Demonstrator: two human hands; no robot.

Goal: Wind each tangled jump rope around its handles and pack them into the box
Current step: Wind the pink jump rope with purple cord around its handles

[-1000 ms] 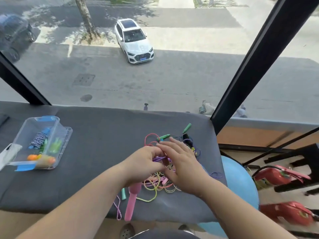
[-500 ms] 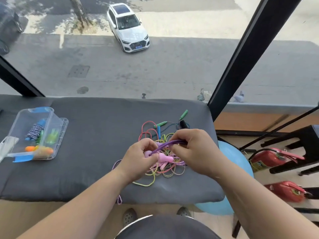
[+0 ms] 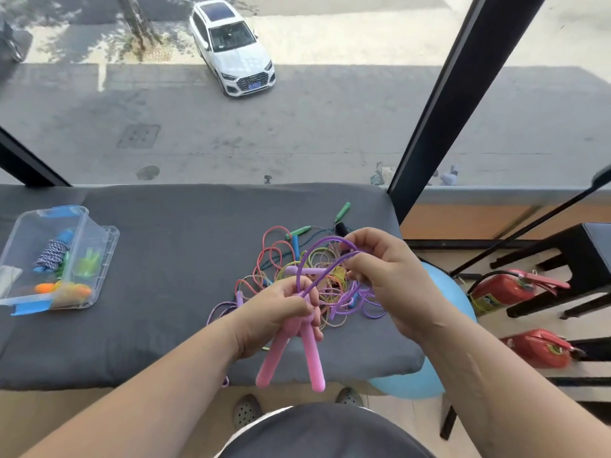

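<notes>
Upstairs room by a big window (image 3: pixel 439 104), perhaps a gym.
A street and white car (image 3: pixel 233 57) lie far below, top of frame; padded grey worktop (image 3: pixel 172 259), blue ball (image 3: pixel 443 285), red extinguishers (image 3: pixel 502 289) at right.

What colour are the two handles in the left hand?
The handles are pink, seen in the head view.

The person is wearing a dark grey garment (image 3: pixel 327 434), top or trousers can't be told, which is filling the btm centre of the view as a rounded shape, w/ a thin pale band (image 3: pixel 254 424) running along its upper-left edge. On the feet the person is wearing grey clog-type shoes: the left shoe (image 3: pixel 246 413) is showing rows of small round vent holes, the right shoe (image 3: pixel 348 396) is only partly peeking out. The left forearm (image 3: pixel 148 375) and right forearm (image 3: pixel 496 375) are showing bare, wrist to frame edge, and the left hand (image 3: pixel 274 312) and right hand (image 3: pixel 390 276) are likewise uncovered.
</notes>
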